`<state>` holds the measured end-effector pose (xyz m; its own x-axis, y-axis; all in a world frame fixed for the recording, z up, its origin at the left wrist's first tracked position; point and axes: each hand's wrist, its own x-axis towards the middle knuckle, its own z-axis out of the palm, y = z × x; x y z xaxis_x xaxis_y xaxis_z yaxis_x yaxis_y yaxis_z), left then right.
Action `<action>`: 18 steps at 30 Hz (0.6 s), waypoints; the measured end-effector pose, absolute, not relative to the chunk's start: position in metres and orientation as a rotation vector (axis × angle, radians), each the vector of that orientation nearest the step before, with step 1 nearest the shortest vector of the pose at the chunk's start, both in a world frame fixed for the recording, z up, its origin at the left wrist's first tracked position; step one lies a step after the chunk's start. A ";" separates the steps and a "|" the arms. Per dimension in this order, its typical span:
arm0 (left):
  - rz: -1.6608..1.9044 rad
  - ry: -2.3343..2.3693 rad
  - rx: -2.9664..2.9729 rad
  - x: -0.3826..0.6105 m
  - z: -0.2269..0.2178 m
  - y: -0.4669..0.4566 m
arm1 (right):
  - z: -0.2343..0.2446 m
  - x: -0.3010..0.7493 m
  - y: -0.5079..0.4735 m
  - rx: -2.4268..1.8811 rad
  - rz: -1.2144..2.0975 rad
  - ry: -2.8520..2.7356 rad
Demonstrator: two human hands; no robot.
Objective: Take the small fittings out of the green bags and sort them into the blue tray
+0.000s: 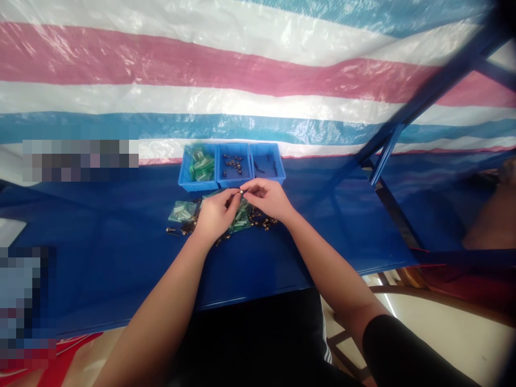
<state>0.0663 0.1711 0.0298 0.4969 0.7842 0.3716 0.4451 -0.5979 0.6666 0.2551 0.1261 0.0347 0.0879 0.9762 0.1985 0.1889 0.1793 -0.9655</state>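
My left hand (pixel 217 213) and my right hand (pixel 269 199) meet above the pile, each pinched shut at the fingertips. Between them shows a small shiny metal fitting (pixel 241 192), too tiny to make out its exact kind. Under and around my hands lie loose brass-coloured and dark bolt-like pieces (pixel 264 222). A green-tinted plastic bag (pixel 241 219) with pale pieces is partly covered by my hands. Another small bag (pixel 183 211) lies to the left of my left hand.
Three joined blue bins stand behind my hands: the left bin (pixel 186 174) holds green bags, the middle bin (pixel 235 181) small metal pieces, the right bin (pixel 264 150) a few dark pieces. Blue table (pixel 133 236); blue metal frame (pixel 415 105) at right; striped sheet (pixel 242 70) behind.
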 end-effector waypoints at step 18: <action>0.964 1.027 2.138 0.065 0.031 0.170 | 0.038 0.255 0.122 -1.304 0.703 -1.502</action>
